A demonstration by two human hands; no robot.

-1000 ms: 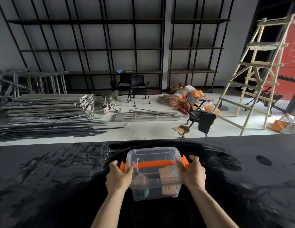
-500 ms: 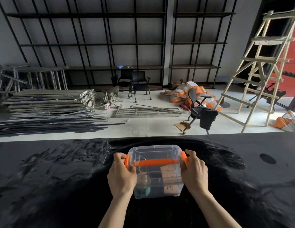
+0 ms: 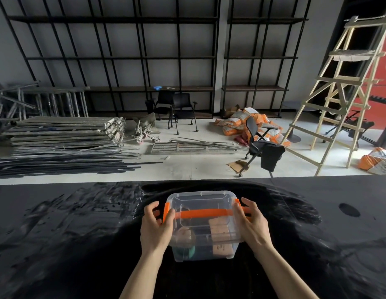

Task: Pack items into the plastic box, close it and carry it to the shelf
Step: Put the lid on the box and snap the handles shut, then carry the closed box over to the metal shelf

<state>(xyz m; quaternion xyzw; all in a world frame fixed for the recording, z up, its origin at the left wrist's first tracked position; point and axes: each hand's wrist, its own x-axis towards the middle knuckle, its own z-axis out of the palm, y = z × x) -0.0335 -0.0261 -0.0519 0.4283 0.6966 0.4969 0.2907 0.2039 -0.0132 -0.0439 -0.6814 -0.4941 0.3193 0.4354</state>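
A clear plastic box (image 3: 200, 199) with its lid on stands on the black table (image 3: 69, 234) right in front of me. An orange handle (image 3: 202, 213) lies across the lid, and an orange latch sits at each end. My left hand (image 3: 155, 231) presses on the left end with its fingers around the left latch. My right hand (image 3: 252, 227) holds the right end over the other latch. Through the plastic I see a small cardboard carton (image 3: 220, 231) and a round item with a teal base (image 3: 184, 238).
Beyond the table's far edge, black metal shelving (image 3: 144, 89) lines the back wall. On the floor between lie stacked metal poles (image 3: 62, 134), an office chair (image 3: 261, 147), orange sacks (image 3: 237, 121) and, at the right, a wooden ladder (image 3: 338, 93).
The orange side latches have swung from flared outward to upright against the lid. My hands stayed on the box ends, with fingers now looser. The view tilted slightly up.
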